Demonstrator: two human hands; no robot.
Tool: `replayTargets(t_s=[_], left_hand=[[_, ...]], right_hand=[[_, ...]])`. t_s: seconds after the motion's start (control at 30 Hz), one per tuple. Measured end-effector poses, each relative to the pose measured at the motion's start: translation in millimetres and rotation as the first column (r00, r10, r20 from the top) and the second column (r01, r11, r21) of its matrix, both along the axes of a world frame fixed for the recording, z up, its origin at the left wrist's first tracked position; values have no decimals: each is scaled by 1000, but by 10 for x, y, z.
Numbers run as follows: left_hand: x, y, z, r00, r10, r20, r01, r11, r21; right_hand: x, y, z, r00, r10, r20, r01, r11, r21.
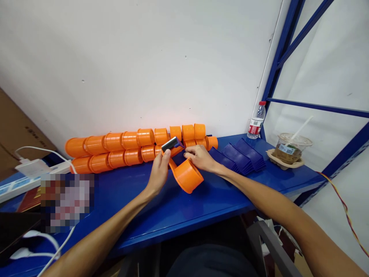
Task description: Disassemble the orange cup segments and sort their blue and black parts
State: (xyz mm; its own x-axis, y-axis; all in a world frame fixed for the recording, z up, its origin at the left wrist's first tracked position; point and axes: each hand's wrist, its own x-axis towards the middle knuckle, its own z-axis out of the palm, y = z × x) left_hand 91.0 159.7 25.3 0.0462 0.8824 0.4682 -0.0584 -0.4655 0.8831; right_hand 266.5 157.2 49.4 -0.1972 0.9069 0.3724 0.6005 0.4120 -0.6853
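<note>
In the head view, an orange plastic cup (188, 177) with a long flat arm is held tilted above the table's middle. My left hand (159, 171) is closed on that arm near its upper end. At the top sits a dark blue plastic piece with a black, pale-edged strip (170, 144). My right hand (199, 157) pinches close to the far side of the cup, at the blue piece's end; its fingertips are partly hidden. Behind both hands, several matching orange cups (113, 143) lie on their sides in two stacked rows.
Stacks of dark blue flat panels (238, 157) lie right of my right hand. Farther right stand a water bottle (256, 121) and a lidded drink (290, 150) in a carton holder. A power strip (57, 169) and white cables occupy the left. Blue shelf posts (276, 69) rise at right.
</note>
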Motion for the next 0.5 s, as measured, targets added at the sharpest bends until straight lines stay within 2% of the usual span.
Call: replayTargets(t_s=[0.07, 0.13, 0.2, 0.27, 0.33, 0.4, 0.5], left_hand=[[-16, -3, 49, 994, -65, 90, 74, 992, -102], [-40, -11, 118, 966, -142, 214, 188, 959, -212], [-65, -26, 188, 933, -174, 316, 276, 908, -314], [-78, -40, 235, 916, -155, 371, 307, 865, -397], [-68, -50, 245, 908, -126, 399, 314, 836, -451], [-37, -53, 224, 903, -108, 415, 317, 819, -478], [18, -53, 179, 904, -94, 417, 316, 804, -504]], right_hand=[[19, -8, 27, 999, 40, 15, -39, 999, -38], [64, -17, 81, 995, 35, 93, -36, 999, 7], [164, -27, 174, 978, -62, 200, 34, 990, 140], [340, -40, 303, 944, -202, 261, 132, 956, 264], [584, -54, 444, 902, -355, 245, 255, 897, 361], [863, -67, 568, 847, -501, 181, 389, 814, 432], [1242, -73, 676, 740, -664, 102, 559, 693, 456]])
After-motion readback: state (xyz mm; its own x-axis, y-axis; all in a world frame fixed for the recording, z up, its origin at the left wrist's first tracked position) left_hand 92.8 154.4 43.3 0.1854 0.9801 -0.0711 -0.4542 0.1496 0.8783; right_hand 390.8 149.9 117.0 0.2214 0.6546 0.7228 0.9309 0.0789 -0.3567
